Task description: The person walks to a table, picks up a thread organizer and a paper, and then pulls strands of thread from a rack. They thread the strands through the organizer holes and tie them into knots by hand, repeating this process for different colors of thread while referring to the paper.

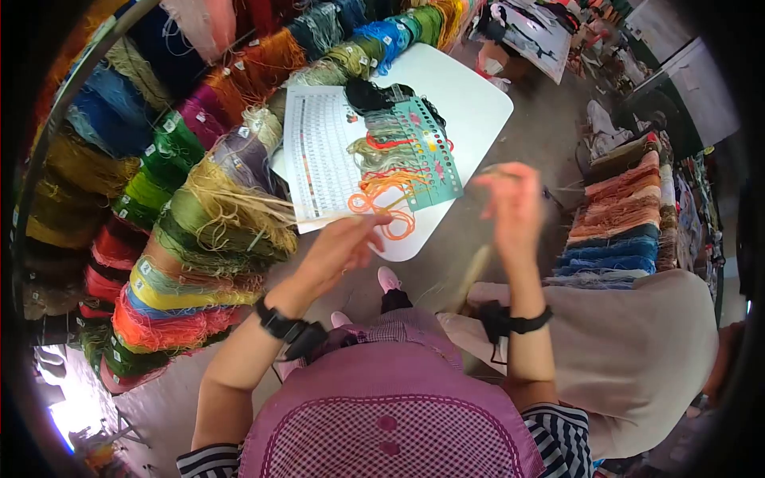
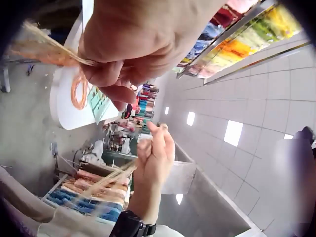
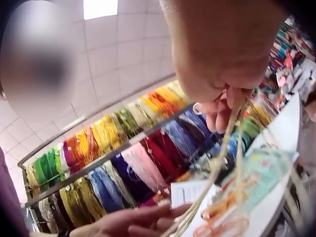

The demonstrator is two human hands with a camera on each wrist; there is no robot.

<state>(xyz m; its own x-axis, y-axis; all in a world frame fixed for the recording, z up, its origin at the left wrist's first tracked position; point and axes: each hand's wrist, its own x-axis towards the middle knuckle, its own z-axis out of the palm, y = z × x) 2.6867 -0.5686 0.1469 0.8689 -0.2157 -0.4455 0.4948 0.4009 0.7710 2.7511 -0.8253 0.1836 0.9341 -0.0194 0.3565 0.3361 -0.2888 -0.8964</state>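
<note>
My left hand (image 1: 339, 251) pinches pale beige thread (image 2: 54, 44) between thumb and fingers, over the near edge of the white table (image 1: 484, 103). My right hand (image 1: 514, 211), blurred in the head view, is raised right of the table with curled fingers. It grips long beige strands (image 3: 227, 143) that hang down from it in the right wrist view. Beyond the left hand lie a teal thread card (image 1: 446, 177) with rows of holes, loops of orange thread (image 1: 402, 227) and a printed chart sheet (image 1: 315, 151). Black thread (image 1: 366, 94) sits at the sheet's far end.
Racks of coloured thread skeins (image 1: 191, 231) stand close on the left, with a loose beige bundle (image 1: 227, 195) on top. Right of me a person in a beige top (image 1: 621, 342) bends near another rack of peach and blue skeins (image 1: 617, 211).
</note>
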